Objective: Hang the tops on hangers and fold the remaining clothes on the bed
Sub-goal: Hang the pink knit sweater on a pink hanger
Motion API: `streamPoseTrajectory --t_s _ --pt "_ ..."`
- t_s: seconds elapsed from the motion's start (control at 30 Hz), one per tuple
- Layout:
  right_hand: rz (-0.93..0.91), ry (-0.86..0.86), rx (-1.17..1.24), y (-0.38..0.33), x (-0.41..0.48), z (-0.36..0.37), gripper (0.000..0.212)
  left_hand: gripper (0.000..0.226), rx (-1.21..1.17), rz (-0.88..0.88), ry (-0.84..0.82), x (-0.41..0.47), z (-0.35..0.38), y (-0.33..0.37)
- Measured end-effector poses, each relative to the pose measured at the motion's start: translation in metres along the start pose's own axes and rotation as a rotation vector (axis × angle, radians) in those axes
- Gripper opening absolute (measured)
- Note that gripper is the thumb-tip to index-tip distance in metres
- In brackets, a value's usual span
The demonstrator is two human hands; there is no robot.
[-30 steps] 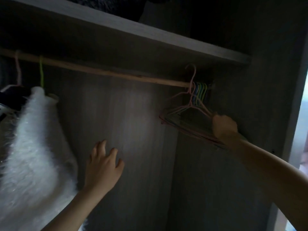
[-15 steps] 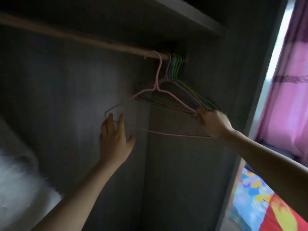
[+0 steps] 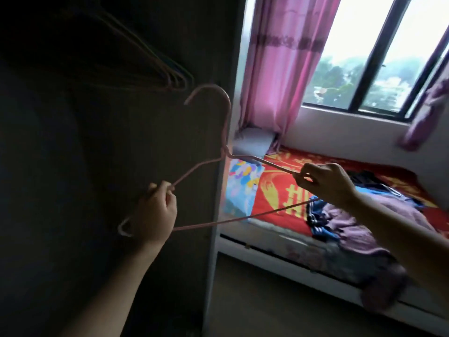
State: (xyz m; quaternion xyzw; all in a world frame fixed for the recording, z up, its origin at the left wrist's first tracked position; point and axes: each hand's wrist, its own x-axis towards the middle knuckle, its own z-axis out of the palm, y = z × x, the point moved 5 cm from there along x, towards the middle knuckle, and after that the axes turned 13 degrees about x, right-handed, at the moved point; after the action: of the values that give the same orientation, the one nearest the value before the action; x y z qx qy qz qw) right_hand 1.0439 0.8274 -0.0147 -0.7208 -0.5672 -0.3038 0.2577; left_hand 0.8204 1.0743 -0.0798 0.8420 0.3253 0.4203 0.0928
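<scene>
A pink wire hanger (image 3: 226, 132) is held in the air in front of the dark wardrobe's open side, its hook pointing up. My left hand (image 3: 155, 210) grips its left shoulder. My right hand (image 3: 325, 183) pinches its right shoulder. Beyond my right arm a pile of clothes (image 3: 349, 215), purple and blue striped, lies on the bed (image 3: 274, 190) with its red and yellow cover. More hangers (image 3: 170, 79) hang in the wardrobe's shadow at upper left.
The wardrobe's white side panel (image 3: 218, 190) stands between the dark interior and the bed. Pink curtains (image 3: 286, 57) frame a bright window (image 3: 379, 52) behind the bed. Bare floor (image 3: 279, 300) lies below the bed frame.
The pink hanger has come off the rail and out of the wardrobe. My left hand, open before, now grips it. My view has swung right toward the bed and window.
</scene>
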Motion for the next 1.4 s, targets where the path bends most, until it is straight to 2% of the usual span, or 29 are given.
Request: streamPoseTrajectory --t_s 0.13,0.23,0.27,0.33,0.4,0.47,0.6,0.7,0.73,0.8,0.97,1.1,1.23,1.3,1.37,1.4 --pt "0.211 0.029 -0.047 0.066 -0.096 -0.045 0.040 0.042 -0.160 0.160 -0.115 -0.040 0.058 0.076" --pt "0.208 0.040 -0.124 0.100 -0.162 -0.078 0.037 0.043 -0.251 0.167 -0.216 -0.068 0.107 0.130" --pt "0.200 0.034 -0.141 0.107 -0.178 -0.087 0.043 0.045 -0.265 0.153 -0.267 -0.075 0.123 0.142" --pt "0.262 0.008 -0.166 0.130 -0.212 -0.115 0.047 0.038 -0.333 0.140 -0.366 -0.093 0.162 0.185" --pt "0.297 -0.012 -0.236 0.155 -0.249 -0.138 0.035 0.028 -0.411 0.144 -0.475 -0.109 0.196 0.225" --pt "0.388 -0.044 -0.292 0.185 -0.298 -0.164 0.042 0.022 -0.482 0.160 -0.554 -0.130 0.229 0.272" --pt "0.566 -0.069 -0.390 0.227 -0.372 -0.208 0.040 0.035 -0.551 0.245 -0.685 -0.165 0.280 0.355" --pt "0.680 -0.063 -0.392 0.255 -0.413 -0.230 0.039 0.015 -0.583 0.286 -0.772 -0.181 0.314 0.407" --pt "0.712 -0.053 -0.388 0.262 -0.423 -0.232 0.039 0.015 -0.577 0.297 -0.788 -0.182 0.322 0.418" --pt "0.798 -0.047 -0.386 0.283 -0.447 -0.234 0.039 0.030 -0.587 0.317 -0.820 -0.188 0.347 0.442" --pt "0.868 -0.088 -0.408 0.349 -0.473 -0.218 0.037 0.033 -0.589 0.364 -0.836 -0.183 0.415 0.485" --pt "0.819 -0.137 -0.458 0.424 -0.463 -0.213 0.034 0.021 -0.639 0.359 -0.825 -0.169 0.490 0.528" --pt "0.773 -0.150 -0.413 0.507 -0.437 -0.210 0.037 0.022 -0.725 0.437 -0.845 -0.153 0.569 0.599" --pt "0.887 -0.130 -0.328 0.547 -0.431 -0.211 0.056 0.026 -0.778 0.518 -0.843 -0.147 0.595 0.639" --pt "1.155 -0.061 -0.083 0.581 -0.433 -0.215 0.077 0.029 -0.814 0.638 -0.834 -0.144 0.609 0.675" --pt "1.267 -0.004 0.086 0.593 -0.434 -0.215 0.078 0.029 -0.830 0.695 -0.850 -0.147 0.615 0.691"
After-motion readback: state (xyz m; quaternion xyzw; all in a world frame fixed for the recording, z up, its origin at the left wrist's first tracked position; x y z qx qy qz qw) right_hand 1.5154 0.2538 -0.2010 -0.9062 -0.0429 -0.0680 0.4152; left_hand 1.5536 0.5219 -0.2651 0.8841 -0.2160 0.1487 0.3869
